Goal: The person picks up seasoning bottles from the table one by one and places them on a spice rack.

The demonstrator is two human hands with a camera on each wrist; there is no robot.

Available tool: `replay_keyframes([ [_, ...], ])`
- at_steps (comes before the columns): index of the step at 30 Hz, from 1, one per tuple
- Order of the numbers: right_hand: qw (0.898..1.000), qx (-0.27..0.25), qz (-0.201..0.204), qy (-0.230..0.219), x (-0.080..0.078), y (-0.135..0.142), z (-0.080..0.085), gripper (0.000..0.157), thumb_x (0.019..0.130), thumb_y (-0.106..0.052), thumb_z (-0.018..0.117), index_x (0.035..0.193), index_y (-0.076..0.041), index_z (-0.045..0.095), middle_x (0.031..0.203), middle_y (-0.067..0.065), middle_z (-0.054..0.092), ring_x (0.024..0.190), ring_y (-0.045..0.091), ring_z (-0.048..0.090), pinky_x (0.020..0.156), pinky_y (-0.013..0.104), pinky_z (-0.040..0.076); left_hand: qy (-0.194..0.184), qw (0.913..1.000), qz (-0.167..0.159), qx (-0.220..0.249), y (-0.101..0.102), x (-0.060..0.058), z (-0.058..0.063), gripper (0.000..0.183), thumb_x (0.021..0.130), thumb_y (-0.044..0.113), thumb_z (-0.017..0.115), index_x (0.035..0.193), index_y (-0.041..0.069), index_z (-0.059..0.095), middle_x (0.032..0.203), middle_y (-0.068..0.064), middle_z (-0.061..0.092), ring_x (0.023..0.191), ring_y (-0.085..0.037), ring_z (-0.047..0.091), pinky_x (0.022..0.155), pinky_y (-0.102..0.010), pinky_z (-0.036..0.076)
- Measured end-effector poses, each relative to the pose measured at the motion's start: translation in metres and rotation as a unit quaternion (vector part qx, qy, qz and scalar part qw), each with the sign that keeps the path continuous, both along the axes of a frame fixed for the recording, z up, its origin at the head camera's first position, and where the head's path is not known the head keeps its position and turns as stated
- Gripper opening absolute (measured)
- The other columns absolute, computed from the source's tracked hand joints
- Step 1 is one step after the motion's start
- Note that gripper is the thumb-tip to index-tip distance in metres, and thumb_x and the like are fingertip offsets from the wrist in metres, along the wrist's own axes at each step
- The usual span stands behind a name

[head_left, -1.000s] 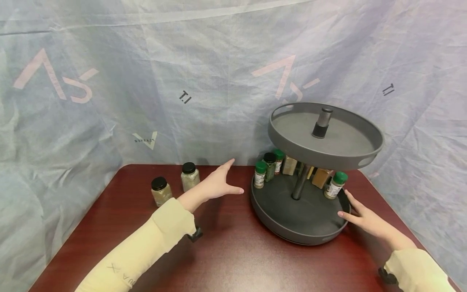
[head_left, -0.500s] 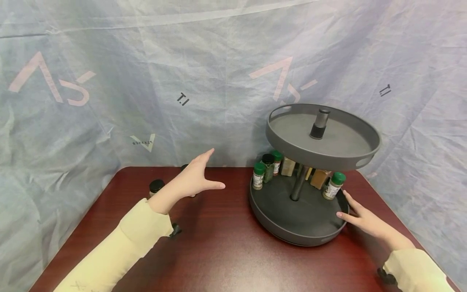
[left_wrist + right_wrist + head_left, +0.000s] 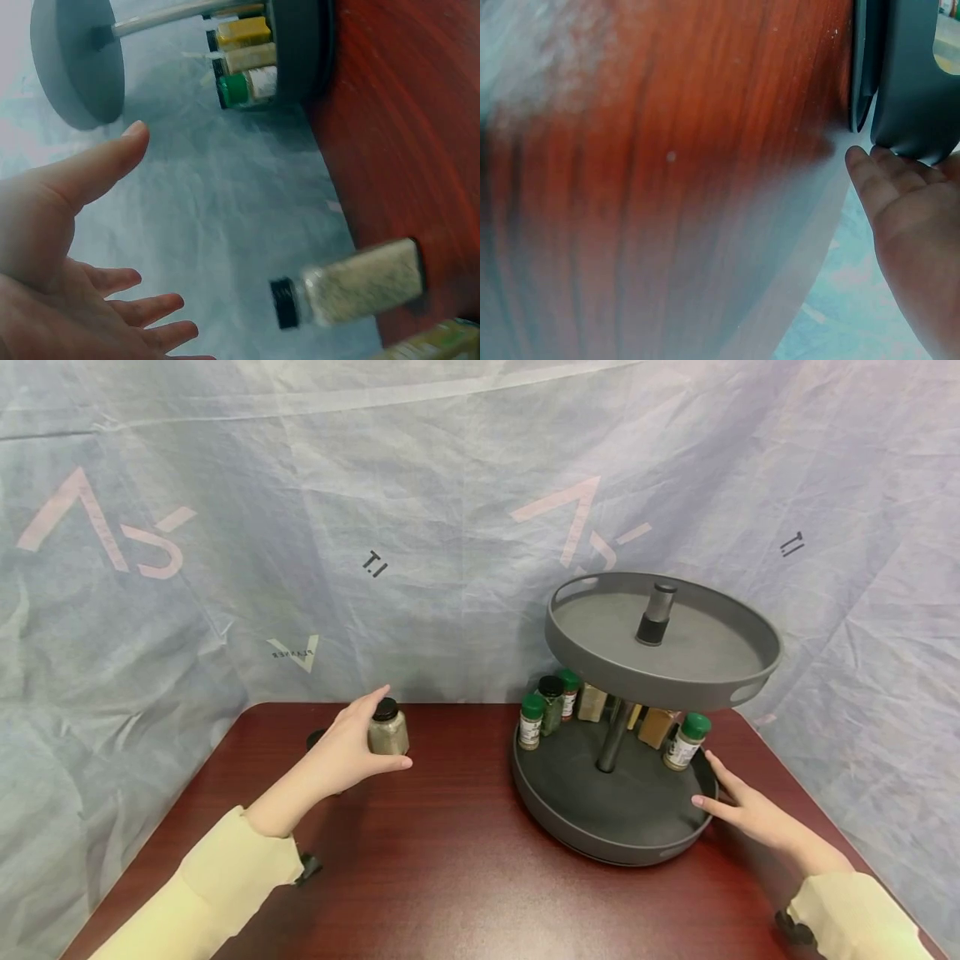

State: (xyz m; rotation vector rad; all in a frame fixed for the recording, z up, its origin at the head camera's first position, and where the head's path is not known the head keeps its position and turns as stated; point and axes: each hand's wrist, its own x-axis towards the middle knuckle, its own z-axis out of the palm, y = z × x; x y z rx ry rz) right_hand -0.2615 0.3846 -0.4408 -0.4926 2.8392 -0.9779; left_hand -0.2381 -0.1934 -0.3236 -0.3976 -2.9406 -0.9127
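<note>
My left hand [image 3: 341, 752] is stretched out on the left, thumb and fingers spread, with nothing in its grasp. Just beyond it stands a clear spice jar [image 3: 388, 735] with a black lid and pale contents; in the left wrist view this jar [image 3: 364, 285] is apart from the fingers. Another black-lidded jar [image 3: 317, 738] is mostly hidden behind the hand. On the right, my right hand [image 3: 753, 810] rests at the rim of the lower tray of a dark grey two-tier turntable [image 3: 600, 835]. Its fingers [image 3: 874, 180] lie nearly straight against the tray's outer wall.
Several green- and black-lidded spice jars, such as a green-lidded one [image 3: 531, 731] and another green-lidded bottle [image 3: 686, 745], stand around the lower tray's edge. The upper tray [image 3: 720, 647] overhangs them. A grey cloth [image 3: 450, 635] hangs behind the reddish wooden table [image 3: 465, 860].
My left hand has moved left and down, away from the turntable, to the pale jar, covering most of the other jar. The right hand stays at the tray rim.
</note>
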Motion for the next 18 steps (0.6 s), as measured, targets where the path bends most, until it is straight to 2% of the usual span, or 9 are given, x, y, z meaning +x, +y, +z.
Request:
replay_keyframes([
  [11, 1.000, 0.003, -0.006, -0.002, 0.001, 0.000, 0.000, 0.088, 0.094, -0.030, 0.059, 0.151, -0.003, -0.002, 0.152, 0.032, 0.010, 0.128, 0.055, 0.031, 0.081, 0.000, 0.028, 0.003, 0.9988, 0.046, 0.017, -0.041, 0.003, -0.023, 0.108, 0.074, 0.041, 0.079, 0.152, 0.011, 0.011, 0.152, -0.023, 0.020, 0.137, -0.044, 0.021, 0.102, -0.063, 0.027],
  [18, 1.000, 0.009, -0.012, -0.009, 0.001, 0.000, 0.000, 0.088, 0.094, -0.032, 0.058, 0.152, -0.009, -0.005, 0.152, 0.031, 0.008, 0.130, 0.054, 0.029, 0.081, 0.001, 0.028, 0.032, 0.9964, 0.071, 0.032, -0.065, -0.002, -0.045, 0.108, 0.075, 0.040, 0.079, 0.151, 0.004, 0.012, 0.148, -0.027, 0.025, 0.135, -0.045, 0.025, 0.101, -0.063, 0.028],
])
